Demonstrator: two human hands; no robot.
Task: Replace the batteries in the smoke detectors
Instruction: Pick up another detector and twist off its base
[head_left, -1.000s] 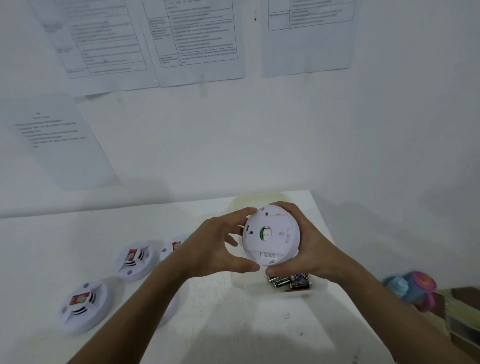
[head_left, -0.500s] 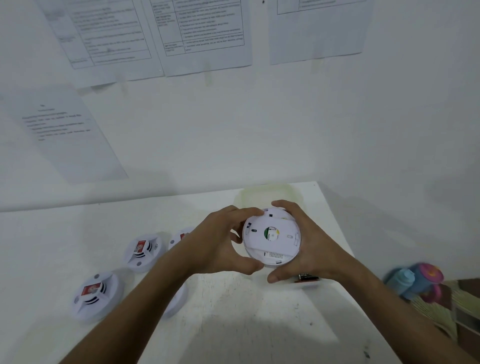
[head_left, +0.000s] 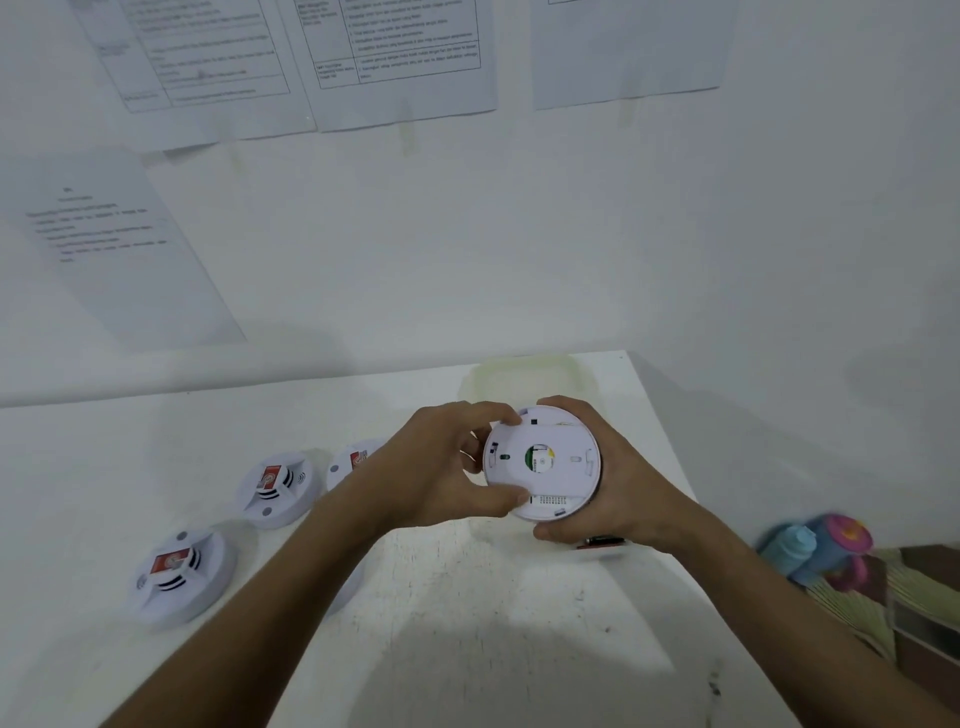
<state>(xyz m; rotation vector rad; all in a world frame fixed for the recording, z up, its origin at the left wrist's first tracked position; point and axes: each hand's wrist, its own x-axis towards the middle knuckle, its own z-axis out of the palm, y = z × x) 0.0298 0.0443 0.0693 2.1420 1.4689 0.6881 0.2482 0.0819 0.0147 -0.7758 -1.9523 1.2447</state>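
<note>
Hands first: the left hand (head_left: 441, 467) and right hand (head_left: 613, 483) both grip one smoke detector (head_left: 543, 462), held up off the table (head_left: 467, 597) near its right edge, back side facing the camera. The left thumb and fingers pinch the rim from the left; the right hand wraps round it from the right and underneath, thumb curled at the bottom.

Looks like the opening step, or maybe the closing one: the grip reads as a twist of the back plate against the body. The next move probably calls for a firm counter-turn without letting the thing slip.

Under the right hand sits a small tray (head_left: 602, 548), mostly covered, with something dark in it, likely batteries, hard to confirm. Further left on the table lie three more detectors: one near the left edge (head_left: 176, 571), one behind it (head_left: 275, 488), and a third (head_left: 353, 462) half hidden by the left wrist. A pale lid or container (head_left: 524, 376) sits at the far right corner. Paper sheets (head_left: 395, 57) on the wall are too blurry to read, and coloured stuff (head_left: 826, 551) beyond the right edge is smeared.
</note>
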